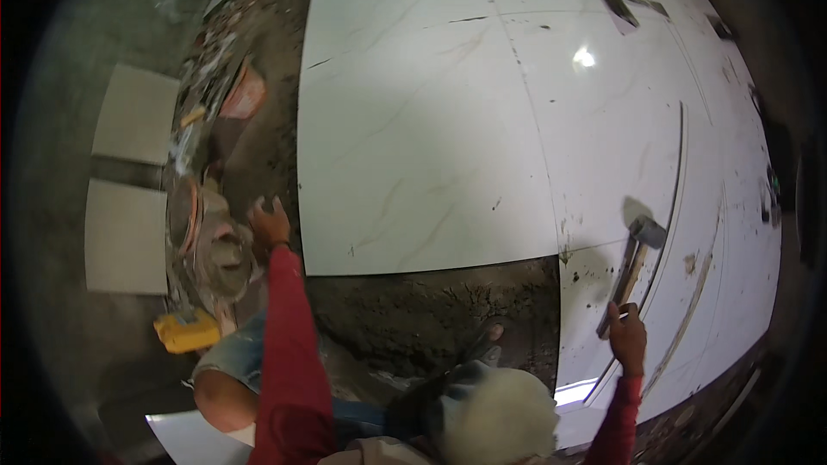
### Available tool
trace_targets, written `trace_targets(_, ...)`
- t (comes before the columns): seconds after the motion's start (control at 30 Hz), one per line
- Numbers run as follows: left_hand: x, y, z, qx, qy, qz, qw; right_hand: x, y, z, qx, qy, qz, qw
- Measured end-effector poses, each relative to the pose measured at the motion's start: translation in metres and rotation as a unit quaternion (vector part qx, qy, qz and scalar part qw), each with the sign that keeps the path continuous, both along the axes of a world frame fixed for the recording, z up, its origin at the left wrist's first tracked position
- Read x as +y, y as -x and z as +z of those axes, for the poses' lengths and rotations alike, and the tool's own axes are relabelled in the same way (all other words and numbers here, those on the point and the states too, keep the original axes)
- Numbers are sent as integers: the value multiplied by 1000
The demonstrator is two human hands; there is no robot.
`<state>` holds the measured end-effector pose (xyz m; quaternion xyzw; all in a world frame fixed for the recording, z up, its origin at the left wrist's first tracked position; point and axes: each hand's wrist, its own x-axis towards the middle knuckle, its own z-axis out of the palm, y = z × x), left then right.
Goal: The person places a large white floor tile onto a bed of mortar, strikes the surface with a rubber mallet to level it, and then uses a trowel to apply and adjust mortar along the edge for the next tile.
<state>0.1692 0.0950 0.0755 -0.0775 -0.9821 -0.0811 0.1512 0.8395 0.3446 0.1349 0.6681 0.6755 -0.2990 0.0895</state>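
My right hand (628, 341) is closed around the wooden handle of a mallet (637, 272). The mallet's dark grey head (648, 232) lies over white tile at the right. Beside the left edge of a large white, marble-veined tile (422, 146), my left hand (272, 224) is empty, its thumb and fingers apart. It is just right of a mortar-smeared bucket (226, 260). Dark wet mortar (439, 310) lies exposed along the large tile's near edge, between my arms.
A reddish, mortar-coated container (245, 93) stands on the debris strip at left. Two pale tiles (129, 237) lie farther left. A yellow object (187, 331) is beside my left knee. A long thin strip (684, 151) crosses the right-hand tiles. Dark pieces (618, 9) lie at the far right.
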Motion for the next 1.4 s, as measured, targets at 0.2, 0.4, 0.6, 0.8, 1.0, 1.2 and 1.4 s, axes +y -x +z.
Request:
trace_targets(0.2,19,88,147,111,124,-239,956,14,-12,-87,-38,-150,28,987)
trace_targets(0.4,129,46,175,-63,288,-528,797,34,-47,-89,116,-201,-49,971)
trace_targets(0.6,83,-95,91,-233,147,-618,737,-6,-5,-43,214,-156,-65,962)
trace_targets(0.8,17,-155,-4,-196,146,-592,768,-68,127,-22,373,15,-82,924)
trace_targets(1.0,21,-160,-38,-166,118,-598,775,-82,211,-11,400,-47,45,914)
trace_targets(1.2,1,-152,-59,-96,66,-620,775,-97,226,-43,207,-199,153,946)
trace_targets(1.4,29,-152,-43,-155,33,-636,755,-89,216,-55,217,-187,182,941)
